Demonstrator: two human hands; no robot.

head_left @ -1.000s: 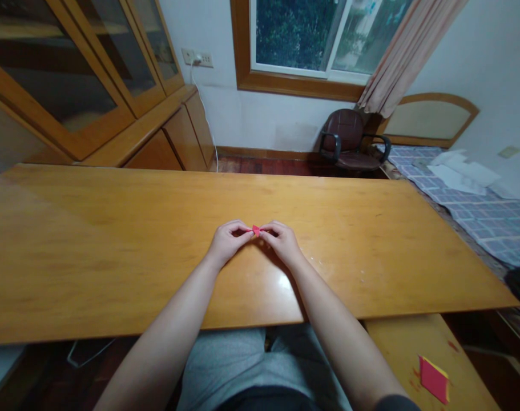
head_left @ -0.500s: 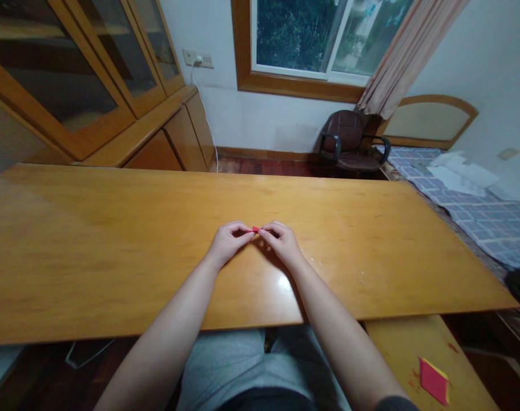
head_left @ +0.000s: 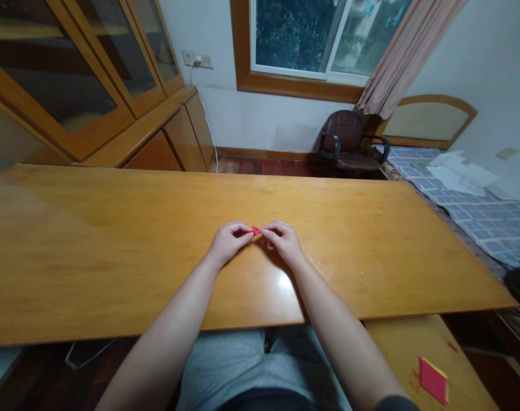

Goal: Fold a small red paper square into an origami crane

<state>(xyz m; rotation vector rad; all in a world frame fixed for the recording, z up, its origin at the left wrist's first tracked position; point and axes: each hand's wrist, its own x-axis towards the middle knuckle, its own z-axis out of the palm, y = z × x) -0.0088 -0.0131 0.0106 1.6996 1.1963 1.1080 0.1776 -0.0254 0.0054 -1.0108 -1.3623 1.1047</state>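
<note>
A small folded piece of red paper (head_left: pixel 256 230) sits between my two hands, just above the middle of the table. My left hand (head_left: pixel 229 242) pinches its left side between thumb and fingers. On the other side, the thumb and forefinger of my right hand (head_left: pixel 284 241) close on its right edge. The fingertips cover part of the paper, and its exact folded shape is too small to make out.
The long wooden table (head_left: pixel 114 257) carries small white specks right of my right arm. On a lower wooden surface (head_left: pixel 396 337) at bottom right lie red and yellow paper sheets (head_left: pixel 433 381). Beyond the table stand a cabinet (head_left: pixel 157 125), an office chair (head_left: pixel 347 137) and a bed (head_left: pixel 478 211).
The right fingertips have shifted slightly to the right on the paper, and more of its red face shows between the hands. My left hand stays in place.
</note>
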